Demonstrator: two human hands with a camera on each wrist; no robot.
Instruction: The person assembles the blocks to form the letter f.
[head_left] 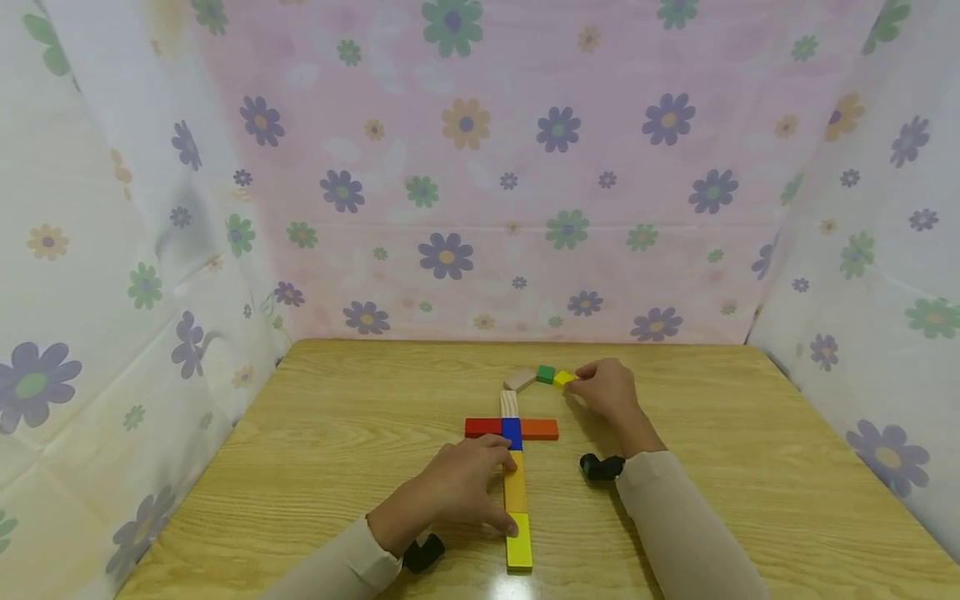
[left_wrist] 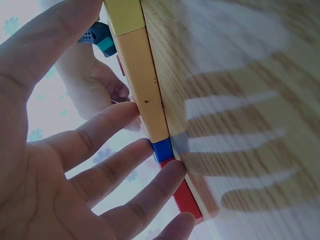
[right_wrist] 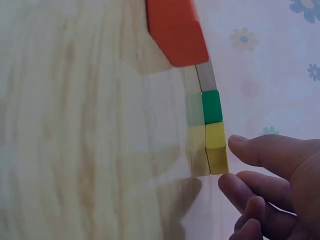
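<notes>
On the table a column of blocks runs toward the near edge: a pale wooden block (head_left: 509, 403), a blue block (head_left: 512, 435), a light orange block (head_left: 514, 483) and a yellow block (head_left: 518, 548). A red block (head_left: 482, 427) and an orange block (head_left: 542, 429) flank the blue one. My left hand (head_left: 461, 479) lies along the column's left side, fingers extended, thumb by the yellow block. From the column's far end, a wooden block (head_left: 521, 380), a green cube (head_left: 546, 374) and a yellow cube (head_left: 563, 379) curve right. My right hand (head_left: 607, 390) has its loosely bent fingertips beside the yellow cube, not gripping it.
The wooden table (head_left: 345, 417) is enclosed by flowered cloth (head_left: 510, 150) at the back and both sides. Black wrist devices (head_left: 600, 467) sit at both cuffs, low over the tabletop.
</notes>
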